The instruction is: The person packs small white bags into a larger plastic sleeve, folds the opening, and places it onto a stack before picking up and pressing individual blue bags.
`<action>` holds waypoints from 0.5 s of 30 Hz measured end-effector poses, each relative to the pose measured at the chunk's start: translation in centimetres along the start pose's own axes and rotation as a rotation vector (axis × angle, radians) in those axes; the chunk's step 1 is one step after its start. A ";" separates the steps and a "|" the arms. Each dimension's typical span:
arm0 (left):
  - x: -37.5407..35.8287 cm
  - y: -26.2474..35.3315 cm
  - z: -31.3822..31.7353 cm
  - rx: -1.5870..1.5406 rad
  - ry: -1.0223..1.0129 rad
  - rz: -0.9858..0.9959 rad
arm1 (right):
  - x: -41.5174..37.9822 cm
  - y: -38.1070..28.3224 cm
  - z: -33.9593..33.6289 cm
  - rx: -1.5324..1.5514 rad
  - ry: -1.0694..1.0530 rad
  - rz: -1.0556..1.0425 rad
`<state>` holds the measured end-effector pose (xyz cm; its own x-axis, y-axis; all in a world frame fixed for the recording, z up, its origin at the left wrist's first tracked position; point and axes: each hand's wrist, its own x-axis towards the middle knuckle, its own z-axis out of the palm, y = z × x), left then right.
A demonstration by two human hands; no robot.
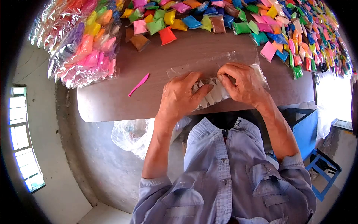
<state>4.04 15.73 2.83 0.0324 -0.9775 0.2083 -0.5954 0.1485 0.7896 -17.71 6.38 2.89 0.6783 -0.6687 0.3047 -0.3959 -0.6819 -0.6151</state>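
Observation:
At the table's near edge, a clear plastic bag lies flat with several white packets in a row at its near side. My left hand curls over the left end of the row, its thumb across the packets and its fingers closed on the bag. On the right end, my right hand grips the bag too, thumb and forefinger pinched together. Parts of the packets are hidden beneath both hands. A pink plastic modelling knife rests on the table left of my left hand.
Many small coloured packets cover the back and right of the brown table. Large clear bags of coloured packets are heaped at the back left. Below the edge hangs a clear plastic bag; a blue stool stands at right.

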 end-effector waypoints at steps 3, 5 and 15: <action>0.6 0.2 0.5 0.112 0.046 0.109 | 0.1 -0.1 0.0 -0.014 0.032 -0.012; 0.7 -0.6 1.1 0.054 -0.028 0.124 | 0.2 -0.6 -0.2 -0.001 0.033 0.013; 0.8 -0.1 1.1 -0.048 -0.048 -0.056 | -0.1 -0.2 0.5 0.042 0.085 0.042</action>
<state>3.25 14.78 2.29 0.0255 -0.9904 0.1358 -0.5547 0.0990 0.8261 -17.39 6.66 2.64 0.6059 -0.7205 0.3374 -0.3953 -0.6406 -0.6583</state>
